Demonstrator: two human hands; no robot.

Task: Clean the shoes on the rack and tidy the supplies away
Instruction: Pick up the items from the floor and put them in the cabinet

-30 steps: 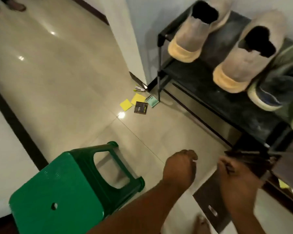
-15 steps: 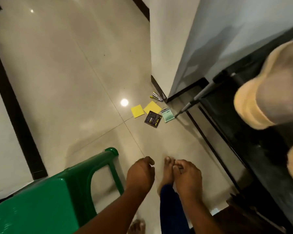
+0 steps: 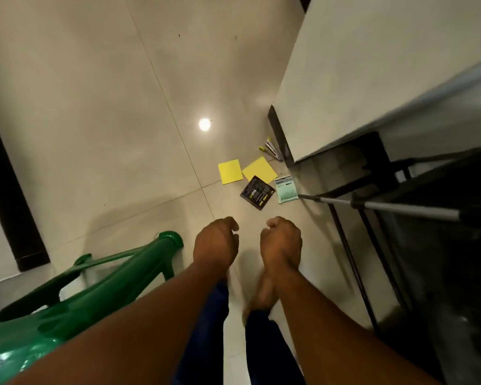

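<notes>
Currently both hands hang over the floor, holding nothing: left hand and right hand each with fingers loosely curled. Supplies lie at 12 o'clock: two yellow cloths, a black packet, a pale green packet, and small tools by the wall. The rack stands at 3 o'clock; no shoes in view. Risk: glossy tile floor looks slippery; green stool at 8 o'clock could trip.

Two yellow cloths lay flat on the floor tiles, the black packet overlapping one cloth's corner, the pale green packet just beside it. The dark rack stood at my right.
</notes>
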